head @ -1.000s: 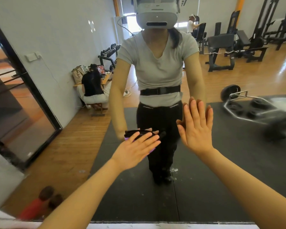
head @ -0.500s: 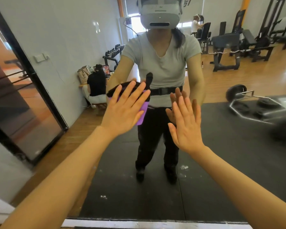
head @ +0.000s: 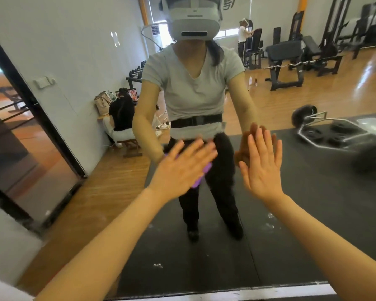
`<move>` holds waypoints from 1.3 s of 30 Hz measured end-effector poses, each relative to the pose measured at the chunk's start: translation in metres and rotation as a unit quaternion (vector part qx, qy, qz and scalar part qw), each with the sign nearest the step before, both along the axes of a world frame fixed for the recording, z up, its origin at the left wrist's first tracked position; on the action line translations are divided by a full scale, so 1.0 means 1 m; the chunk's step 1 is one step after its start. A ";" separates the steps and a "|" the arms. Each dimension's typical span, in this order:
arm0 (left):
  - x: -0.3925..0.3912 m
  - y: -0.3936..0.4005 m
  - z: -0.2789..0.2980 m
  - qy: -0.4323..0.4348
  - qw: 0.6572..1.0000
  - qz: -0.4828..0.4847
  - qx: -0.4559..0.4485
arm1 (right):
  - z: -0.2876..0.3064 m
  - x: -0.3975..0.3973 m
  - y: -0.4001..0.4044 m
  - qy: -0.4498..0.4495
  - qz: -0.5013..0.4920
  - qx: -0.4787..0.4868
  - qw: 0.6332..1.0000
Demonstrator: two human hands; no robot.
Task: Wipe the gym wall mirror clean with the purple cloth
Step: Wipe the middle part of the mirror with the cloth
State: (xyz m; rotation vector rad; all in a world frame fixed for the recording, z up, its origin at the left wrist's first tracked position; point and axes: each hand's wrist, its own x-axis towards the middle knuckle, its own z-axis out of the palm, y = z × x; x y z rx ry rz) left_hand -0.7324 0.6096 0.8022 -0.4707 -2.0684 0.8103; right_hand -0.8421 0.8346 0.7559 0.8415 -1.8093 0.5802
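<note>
Gym wall mirror (head: 313, 213) fills nearly the whole view, white sill strip (head: 237, 295) along its bottom edge, black door frame (head: 30, 105) at left. Reflected in it: wood floor (head: 109, 192), dark rubber mat (head: 334, 192), white side wall, black weight benches (head: 284, 61) and machines at back, barbell with plates (head: 326, 133) on the mat at right, dumbbell rack (head: 137, 72) by the wall. Small white smudges on the glass low down (head: 269, 222). Reflection of the person stands centre: grey T-shirt, black belt, black trousers, white headset. A second person in black sits on a stool (head: 122, 118) by the wall; a tan bag (head: 101, 103) next to them, contents not readable.

Left hand (head: 180, 170) flat, fingers straight and spread, palm pressing the purple cloth (head: 201, 175) onto the mirror. Cloth mostly hidden under the hand; purple edge shows at the lower right of the palm, a sliver at the upper left. Hand slightly motion-blurred.

Right hand (head: 261, 166) flat against the glass just right of the left, fingers straight and close together, holds nothing, fingertips meeting their reflection.
</note>
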 end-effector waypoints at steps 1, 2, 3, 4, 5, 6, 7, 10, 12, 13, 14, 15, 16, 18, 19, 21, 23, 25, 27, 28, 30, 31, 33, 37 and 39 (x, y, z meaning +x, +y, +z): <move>0.002 -0.007 0.024 0.040 0.999 0.004 0.029 | 0.002 0.001 -0.002 0.006 0.000 0.003 1.000; 0.004 -0.014 0.045 0.066 0.996 0.013 0.056 | 0.004 0.003 -0.006 0.009 0.001 0.007 1.000; 0.007 -0.021 0.063 0.078 0.994 0.022 0.074 | 0.006 0.005 -0.011 0.012 0.004 0.010 1.000; 0.009 -0.027 0.076 0.077 0.993 0.029 0.081 | 0.008 0.008 -0.016 0.014 0.007 0.011 1.000; 0.011 -0.030 0.082 0.071 0.994 0.032 0.081 | 0.010 0.009 -0.022 0.016 0.011 0.010 1.000; 0.011 -0.031 0.084 0.067 0.994 0.034 0.082 | 0.011 0.010 -0.026 0.017 0.013 0.008 1.000; 0.011 -0.030 0.083 0.066 0.994 0.037 0.085 | 0.011 0.010 -0.030 0.017 0.013 0.006 1.000; 0.010 -0.028 0.065 0.057 0.994 0.047 0.084 | 0.006 0.006 -0.038 0.031 -0.004 0.004 0.999; 0.013 -0.034 0.036 0.016 0.999 0.024 0.040 | 0.003 0.001 -0.041 0.051 -0.019 0.002 0.999; 0.018 -0.038 0.014 -0.014 1.000 0.013 0.007 | 0.002 -0.001 -0.042 0.059 -0.025 0.000 0.998; 0.024 -0.043 -0.008 -0.053 0.998 0.014 -0.027 | 0.001 -0.003 -0.043 0.068 -0.031 -0.001 0.997; 0.030 -0.048 -0.031 -0.099 0.993 0.024 -0.056 | 0.000 -0.004 -0.044 0.077 -0.036 -0.001 0.996; 0.036 -0.053 -0.049 -0.142 0.986 0.036 -0.074 | -0.001 -0.005 -0.045 0.083 -0.038 -0.001 0.996; 0.044 -0.059 -0.066 -0.174 0.979 0.049 -0.095 | -0.001 -0.006 -0.045 0.090 -0.041 -0.001 0.995; 0.045 -0.062 -0.065 -0.167 0.979 0.045 -0.104 | -0.001 -0.006 -0.045 0.089 -0.041 -0.001 0.995; 0.042 -0.065 -0.048 -0.107 0.989 0.031 -0.097 | -0.002 -0.005 -0.044 0.085 -0.038 0.001 0.996; 0.037 -0.069 -0.012 -0.010 0.999 0.031 -0.031 | -0.001 -0.006 -0.045 0.084 -0.037 0.001 0.996; 0.033 -0.074 0.031 0.059 0.995 0.054 0.056 | -0.002 -0.006 -0.045 0.084 -0.038 -0.001 0.996; 0.032 -0.079 0.062 0.083 0.988 0.071 0.113 | -0.003 -0.007 -0.045 0.090 -0.039 -0.001 0.995; 0.033 -0.078 0.068 0.085 0.986 0.071 0.124 | -0.003 -0.007 -0.045 0.093 -0.039 -0.001 0.995; 0.033 -0.076 0.067 0.084 0.986 0.060 0.134 | -0.003 -0.007 -0.045 0.095 -0.039 -0.002 0.995; 0.032 -0.075 0.062 0.085 0.985 0.055 0.139 | -0.003 -0.007 -0.045 0.095 -0.040 -0.003 0.995; 0.031 -0.076 0.051 0.087 0.986 0.053 0.132 | -0.002 -0.006 -0.044 0.096 -0.042 -0.001 0.994; 0.042 -0.094 0.009 0.039 0.997 0.036 0.053 | 0.000 -0.005 -0.044 0.096 -0.048 0.001 0.994; 0.055 -0.108 -0.018 0.006 0.999 0.042 0.017 | 0.002 -0.001 -0.044 0.085 -0.046 0.005 0.995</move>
